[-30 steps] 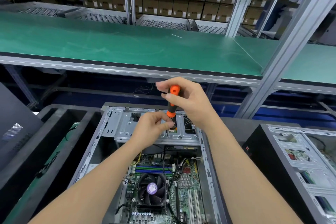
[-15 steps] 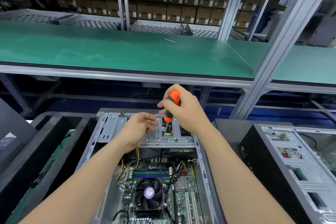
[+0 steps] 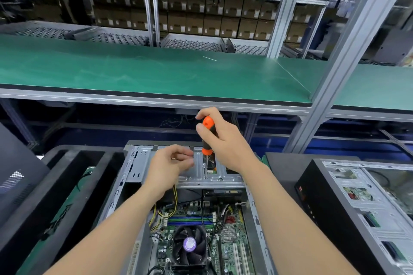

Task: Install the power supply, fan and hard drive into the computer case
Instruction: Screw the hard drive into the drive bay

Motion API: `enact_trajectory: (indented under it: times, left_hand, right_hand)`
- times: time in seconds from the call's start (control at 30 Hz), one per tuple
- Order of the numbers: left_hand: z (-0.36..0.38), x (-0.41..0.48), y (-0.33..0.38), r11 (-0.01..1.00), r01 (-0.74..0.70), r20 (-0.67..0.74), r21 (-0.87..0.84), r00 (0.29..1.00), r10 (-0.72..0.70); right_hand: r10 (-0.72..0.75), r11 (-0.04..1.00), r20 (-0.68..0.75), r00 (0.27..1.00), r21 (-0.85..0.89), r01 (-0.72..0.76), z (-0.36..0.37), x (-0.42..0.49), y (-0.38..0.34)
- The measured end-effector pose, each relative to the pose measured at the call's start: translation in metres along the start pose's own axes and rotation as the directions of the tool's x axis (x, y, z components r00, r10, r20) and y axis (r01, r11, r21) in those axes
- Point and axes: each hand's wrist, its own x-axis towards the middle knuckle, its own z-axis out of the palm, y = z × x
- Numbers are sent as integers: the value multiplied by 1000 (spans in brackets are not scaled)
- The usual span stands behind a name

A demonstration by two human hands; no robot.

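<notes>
Head view: the right hand is grasping the orange-and-black screwdriver by its handle and holding it upright, so that the shaft is dropping straight onto a screw point in the drive cage at the far end of the open computer case. This is probably the hard-drive fixing step. A circuit board showing through the cage slot beside the shaft is probably the hard drive, already seated. The left hand is hovering over the cage with its fingers curled; whether it is pinching a screw cannot be determined. The fan is sitting on the motherboard, nearer the camera. Its purple hub sticker and the carton labels are not legible.
</notes>
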Motion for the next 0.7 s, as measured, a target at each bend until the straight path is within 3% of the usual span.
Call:
enact_trajectory:
  times: [0.27,0.4,0.53,0.7]
  left_hand:
    - [-4,3,-3,992,-85,54,95,995,80]
    - [-1,6,-4,999,-19,75,-50,997,22]
    - [2,10,-6,988,45,182,-144,983,-18]
    - [14,17,-7,1000,17,225,19,974,-21]
  right_hand:
    - [67,996,-109,992,-58,-74,0,1,3]
    - [-16,977,-209,978,-210,-29,3,0,1]
    - [23,975,-195,981,-213,-65,8,-6,-4]
    - [155,976,-128,980,-135,-172,-10,-10,-2]
